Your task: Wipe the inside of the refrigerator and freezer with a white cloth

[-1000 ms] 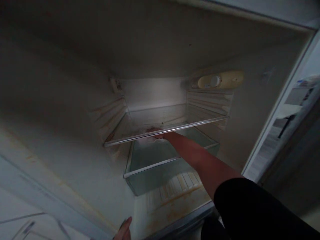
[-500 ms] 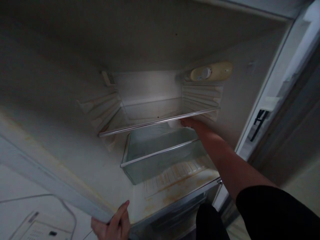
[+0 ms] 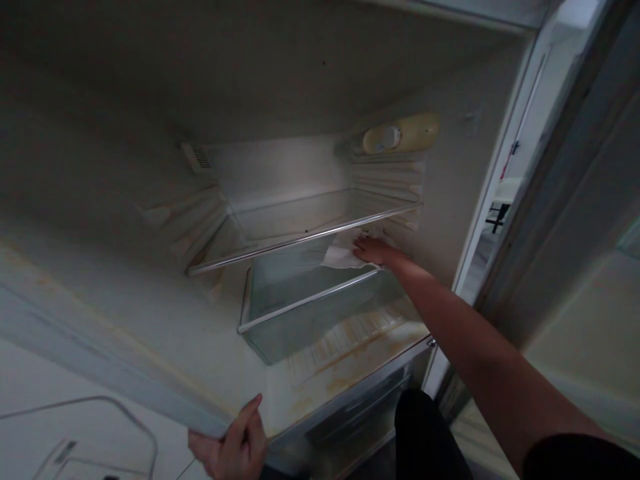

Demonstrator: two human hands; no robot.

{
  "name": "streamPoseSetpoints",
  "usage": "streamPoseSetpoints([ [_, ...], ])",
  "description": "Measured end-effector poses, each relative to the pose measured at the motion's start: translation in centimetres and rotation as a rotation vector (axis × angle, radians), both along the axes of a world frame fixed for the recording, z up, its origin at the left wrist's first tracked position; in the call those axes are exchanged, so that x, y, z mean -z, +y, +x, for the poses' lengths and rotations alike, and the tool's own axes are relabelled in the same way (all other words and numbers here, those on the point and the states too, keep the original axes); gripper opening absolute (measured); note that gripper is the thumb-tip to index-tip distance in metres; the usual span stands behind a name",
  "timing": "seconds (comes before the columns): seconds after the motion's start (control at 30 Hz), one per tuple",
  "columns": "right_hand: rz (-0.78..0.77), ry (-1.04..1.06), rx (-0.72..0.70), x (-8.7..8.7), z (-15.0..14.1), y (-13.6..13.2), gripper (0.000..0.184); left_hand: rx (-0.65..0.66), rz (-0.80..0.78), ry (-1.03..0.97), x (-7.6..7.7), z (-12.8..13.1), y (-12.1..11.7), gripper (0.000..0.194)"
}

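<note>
Inside an open refrigerator (image 3: 320,87), my right hand (image 3: 370,250) reaches in under the upper glass shelf (image 3: 295,223). It presses a white cloth or paper wipe (image 3: 343,253) with its fingers, flat on the glass cover (image 3: 295,280) above the clear drawer (image 3: 300,337). Part of the wipe is hidden behind the hand. At the bottom left, my left hand (image 3: 233,443) is closed round the front edge of the refrigerator's left wall, one finger pointing up along the inner side.
Yellow-brown stains mark the refrigerator floor (image 3: 345,380). A yellowish thermostat housing (image 3: 403,133) juts from the right wall. The open door (image 3: 545,220) stands at the right. Below are dark lower compartments (image 3: 360,420) and my knee (image 3: 425,433). A cable (image 3: 75,402) lies at the lower left.
My right hand has come forward and out from beneath the upper shelf, bringing the white wipe more into view. My left hand keeps its place on the edge. The view has shifted slightly.
</note>
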State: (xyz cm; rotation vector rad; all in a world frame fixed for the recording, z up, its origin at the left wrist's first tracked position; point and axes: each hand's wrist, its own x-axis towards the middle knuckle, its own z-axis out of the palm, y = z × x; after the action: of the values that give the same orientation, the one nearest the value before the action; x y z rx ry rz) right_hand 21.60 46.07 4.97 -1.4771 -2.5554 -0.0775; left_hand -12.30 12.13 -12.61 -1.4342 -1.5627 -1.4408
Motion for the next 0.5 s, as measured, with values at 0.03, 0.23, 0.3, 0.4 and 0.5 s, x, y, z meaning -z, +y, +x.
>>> streamPoseSetpoints([
  [0.03, -0.002, -0.006, 0.0, 0.0, 0.0, -0.2, 0.057, -0.056, 0.035, 0.055, -0.2, 0.2, 0.1, 0.016],
  [0.23, -0.035, 0.015, 0.004, -0.4, 0.1, -0.7, 0.058, -0.122, 0.082, 0.13, -1.2, 1.0, 0.2, 0.019],
  [0.3, -0.036, 0.014, -0.003, -0.5, 0.1, -0.7, 0.058, -0.117, 0.073, 0.111, -1.3, 1.1, 0.2, 0.019],
  [0.4, -0.034, 0.024, 0.008, -0.5, 0.1, -0.9, 0.057, -0.142, 0.069, 0.093, -1.2, 1.0, 0.2, 0.02],
  [0.5, -0.032, 0.036, 0.012, -0.6, 0.1, -1.0, 0.057, -0.144, 0.06, 0.084, -0.7, 0.6, 0.2, 0.018],
])
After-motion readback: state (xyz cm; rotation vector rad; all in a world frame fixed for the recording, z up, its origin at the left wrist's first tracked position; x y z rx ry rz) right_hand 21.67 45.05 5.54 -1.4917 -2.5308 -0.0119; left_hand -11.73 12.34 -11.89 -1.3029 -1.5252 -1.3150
